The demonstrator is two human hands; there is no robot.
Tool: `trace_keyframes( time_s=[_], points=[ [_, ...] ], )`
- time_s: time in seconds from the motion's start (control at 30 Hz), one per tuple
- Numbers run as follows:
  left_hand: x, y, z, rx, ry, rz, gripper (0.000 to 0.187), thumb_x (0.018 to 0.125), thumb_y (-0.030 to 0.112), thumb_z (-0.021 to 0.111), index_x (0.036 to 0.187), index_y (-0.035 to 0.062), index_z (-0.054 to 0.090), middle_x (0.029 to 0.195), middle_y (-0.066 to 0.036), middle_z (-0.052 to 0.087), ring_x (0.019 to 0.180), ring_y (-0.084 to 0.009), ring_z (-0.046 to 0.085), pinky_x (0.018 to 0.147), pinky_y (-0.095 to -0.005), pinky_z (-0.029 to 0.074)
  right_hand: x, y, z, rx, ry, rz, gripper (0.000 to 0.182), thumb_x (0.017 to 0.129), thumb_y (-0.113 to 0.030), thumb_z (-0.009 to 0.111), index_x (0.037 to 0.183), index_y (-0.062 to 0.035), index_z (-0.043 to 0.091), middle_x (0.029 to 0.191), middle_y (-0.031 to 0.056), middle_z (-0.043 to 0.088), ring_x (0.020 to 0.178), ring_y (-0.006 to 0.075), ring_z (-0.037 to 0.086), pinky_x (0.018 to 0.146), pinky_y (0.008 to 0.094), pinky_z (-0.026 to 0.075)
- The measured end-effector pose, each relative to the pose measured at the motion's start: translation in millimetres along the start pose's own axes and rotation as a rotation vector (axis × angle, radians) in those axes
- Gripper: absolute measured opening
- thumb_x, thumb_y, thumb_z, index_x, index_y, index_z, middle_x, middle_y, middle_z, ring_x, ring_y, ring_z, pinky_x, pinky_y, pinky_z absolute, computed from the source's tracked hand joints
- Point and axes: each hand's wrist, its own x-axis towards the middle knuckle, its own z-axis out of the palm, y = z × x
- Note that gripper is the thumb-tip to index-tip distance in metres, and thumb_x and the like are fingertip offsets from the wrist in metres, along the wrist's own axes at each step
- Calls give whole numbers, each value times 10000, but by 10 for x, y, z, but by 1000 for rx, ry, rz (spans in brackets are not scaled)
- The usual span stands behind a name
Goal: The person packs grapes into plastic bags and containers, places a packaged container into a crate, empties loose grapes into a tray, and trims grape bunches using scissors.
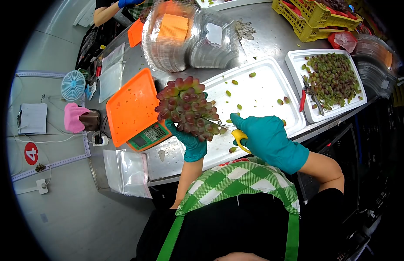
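Note:
A large bunch of red-green grapes (184,104) is held up by my left hand (191,143), in a teal glove, its fingers under and behind the bunch. My right hand (267,139), also gloved in teal, is closed on yellow-handled scissors (239,137). Their metal blades reach left to the bunch's lower right edge. Beneath and behind lies a white tray (265,76) with several loose grapes. The orange scale tray (131,108) is just left of the bunch, above a scale with a green keypad (150,135).
Stacked clear plastic containers (171,43) stand behind the bunch. At right, another white tray (297,65) holds many loose grapes and red-handled cutters (302,100). Yellow crates (304,30) stand at the back right. Plastic bags (128,172) lie at the front left edge. Another person's arm (107,14) shows at top left.

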Motion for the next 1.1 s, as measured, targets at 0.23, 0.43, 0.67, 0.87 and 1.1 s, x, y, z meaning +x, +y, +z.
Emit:
trace_keyframes(
  time_s=[0.23,0.43,0.67,0.87,1.1],
  points=[
    [54,26,-57,-27,6,31,834,704,657,416,1300,93,271,1273,-194,345,1120,-377,396,919,-498,362,-146,123,-21,231,127,29,532,685,-300,683,1159,-132,512,674,47,562,528,185,547,466,300,402],
    [44,39,1,-91,-85,-43,835,702,661,413,1302,99,267,1258,-218,353,1102,-376,416,902,-505,376,-103,67,-73,78,41,36,543,677,-316,684,1158,-135,511,649,39,495,530,180,515,459,307,390],
    [18,5,-47,-29,-29,-61,834,712,654,398,1308,89,253,1266,-228,340,1112,-373,412,903,-480,388,-73,110,-48,-51,52,12,543,649,-208,677,1159,-129,509,671,48,482,556,184,509,473,314,385],
    [46,-22,-58,5,2,-27,822,720,640,398,1310,87,250,1275,-208,337,1122,-369,403,925,-470,371,-136,235,-65,82,98,-5,543,648,-132,678,1165,-122,511,709,57,551,579,183,542,498,299,418],
    [74,-5,-94,0,-21,25,708,778,584,381,1306,126,266,1290,-120,348,1153,-313,384,954,-446,343,-146,342,31,493,131,388,486,667,-132,707,1119,-81,536,811,137,597,620,185,588,535,260,455]
  ],
)
